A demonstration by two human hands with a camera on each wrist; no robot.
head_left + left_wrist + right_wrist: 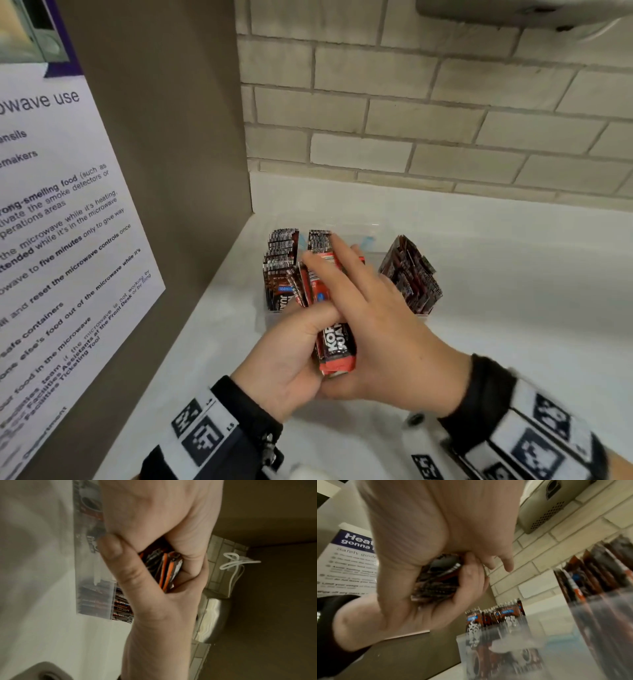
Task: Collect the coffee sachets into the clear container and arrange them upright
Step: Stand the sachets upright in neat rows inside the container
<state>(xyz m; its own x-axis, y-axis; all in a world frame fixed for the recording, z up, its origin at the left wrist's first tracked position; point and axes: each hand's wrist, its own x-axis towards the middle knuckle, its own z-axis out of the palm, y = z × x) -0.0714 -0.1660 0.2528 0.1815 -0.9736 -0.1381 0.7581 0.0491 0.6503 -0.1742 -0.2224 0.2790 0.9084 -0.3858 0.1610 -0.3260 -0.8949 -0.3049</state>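
Note:
My left hand (291, 356) grips a bundle of red-and-black coffee sachets (334, 329) from the left, thumb across its front. My right hand (383, 308) lies against the bundle's right side and bottom, fingers straight and pointing up-left. The bundle is held in front of the clear container (274, 317) on the white counter. Several sachets (281, 267) stand upright at the container's left; others (411, 274) lean at its right. The left wrist view shows the sachet ends (168, 568) inside my curled fingers. In the right wrist view the bundle (440, 578) sits between both palms.
A brown cabinet side with a microwave notice (61, 205) stands close on the left. A brick-tiled wall (411, 120) runs behind the counter (513, 274), with a wall-mounted unit (513, 10) above. Counter surface extends to the right of the container.

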